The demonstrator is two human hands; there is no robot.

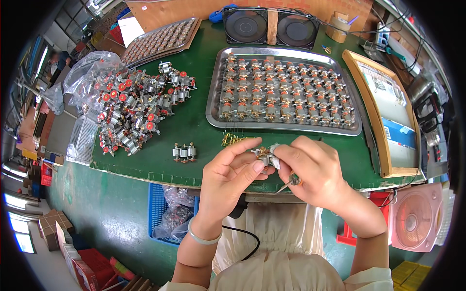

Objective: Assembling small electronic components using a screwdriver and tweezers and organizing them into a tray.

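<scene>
Both hands meet over the front edge of the green table [194, 121]. My left hand [228, 174] pinches a small metal motor part [263, 154] with copper windings between thumb and fingers. My right hand [310, 172] grips the same part from the right and also holds a thin metal tool [287, 183], its tip pointing down-left. A little clump of brass terminals [233, 140] lies just beyond my left fingers. Two small motor parts [184, 152] sit on the table to the left.
A steel tray [216, 114] holds rows of motor parts. A loose heap of similar parts [138, 104] lies at left beside a clear plastic bag [90, 72]. A second tray [160, 41], two black fans [272, 26], a wooden-framed board [376, 121], a blue crate [158, 208] below.
</scene>
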